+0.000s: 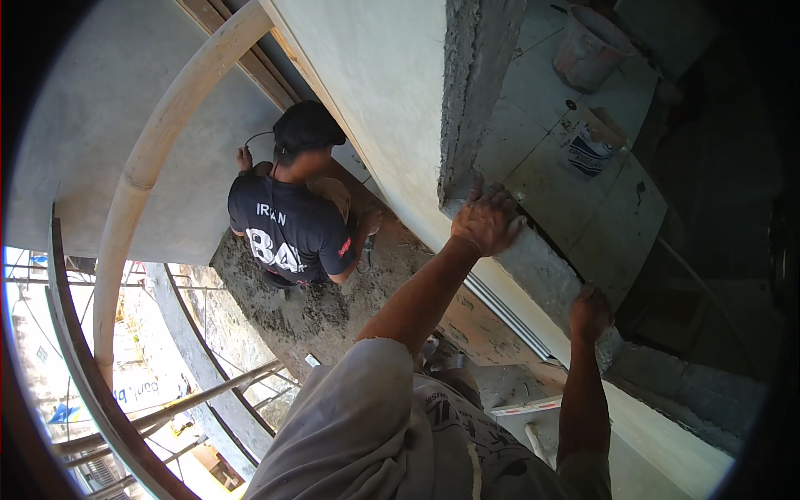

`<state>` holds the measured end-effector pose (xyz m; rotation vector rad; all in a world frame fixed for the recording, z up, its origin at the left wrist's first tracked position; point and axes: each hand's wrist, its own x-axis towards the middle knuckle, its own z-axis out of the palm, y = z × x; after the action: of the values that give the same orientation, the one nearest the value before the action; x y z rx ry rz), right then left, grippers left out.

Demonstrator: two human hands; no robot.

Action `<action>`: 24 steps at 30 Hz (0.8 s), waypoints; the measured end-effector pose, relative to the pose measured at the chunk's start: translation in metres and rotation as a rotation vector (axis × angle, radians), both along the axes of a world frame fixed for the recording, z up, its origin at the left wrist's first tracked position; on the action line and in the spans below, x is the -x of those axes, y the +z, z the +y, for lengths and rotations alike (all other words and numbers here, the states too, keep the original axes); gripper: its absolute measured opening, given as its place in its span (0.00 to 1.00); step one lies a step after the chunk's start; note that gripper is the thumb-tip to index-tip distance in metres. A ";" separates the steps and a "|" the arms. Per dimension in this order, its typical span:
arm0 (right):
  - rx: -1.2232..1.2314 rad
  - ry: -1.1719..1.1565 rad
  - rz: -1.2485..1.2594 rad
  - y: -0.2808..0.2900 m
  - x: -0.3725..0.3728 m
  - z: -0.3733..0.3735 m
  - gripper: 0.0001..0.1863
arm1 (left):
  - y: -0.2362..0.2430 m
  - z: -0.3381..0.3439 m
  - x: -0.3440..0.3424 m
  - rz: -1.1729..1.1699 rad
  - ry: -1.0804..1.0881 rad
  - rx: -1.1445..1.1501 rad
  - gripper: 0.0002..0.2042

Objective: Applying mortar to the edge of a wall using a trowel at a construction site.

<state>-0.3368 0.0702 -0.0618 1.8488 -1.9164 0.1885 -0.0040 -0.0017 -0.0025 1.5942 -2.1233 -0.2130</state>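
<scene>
Below a wall opening runs a rough grey cement sill [542, 275]. My left hand [487, 222] rests on its far end, beside the raw upright edge of the wall [471, 100], with the fingers stretched out over the cement. Farther right and nearer to me, my right hand [590, 313] is closed at the sill's inner edge. A thin dark line runs along that edge up to the right fist. What the fist holds, if anything, is hidden.
A co-worker [292, 208] in a dark shirt crouches on the rough cement floor [308, 325] at left. Bamboo poles [137, 179] and a curved rail [79, 333] border an open drop. Inside the opening, a dirty bucket [590, 50] and a torn bag [593, 148] stand on tiles.
</scene>
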 end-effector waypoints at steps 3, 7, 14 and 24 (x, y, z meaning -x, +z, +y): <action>-0.185 -0.152 -0.163 0.033 -0.031 0.001 0.19 | 0.002 0.002 -0.007 -0.011 -0.020 0.036 0.20; 0.028 -0.081 -0.145 0.048 -0.043 0.006 0.20 | -0.001 0.001 -0.004 -0.049 -0.022 0.006 0.21; -0.132 -0.238 -0.301 0.053 -0.048 0.008 0.19 | 0.006 0.002 -0.004 -0.067 -0.027 -0.045 0.22; -0.362 -0.360 -0.454 0.067 -0.061 0.006 0.23 | -0.003 -0.001 -0.013 -0.056 -0.073 0.000 0.22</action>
<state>-0.2756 0.0761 0.0053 1.7353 -2.7152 0.1597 0.0095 -0.0025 -0.0057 1.5414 -2.2261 -0.1946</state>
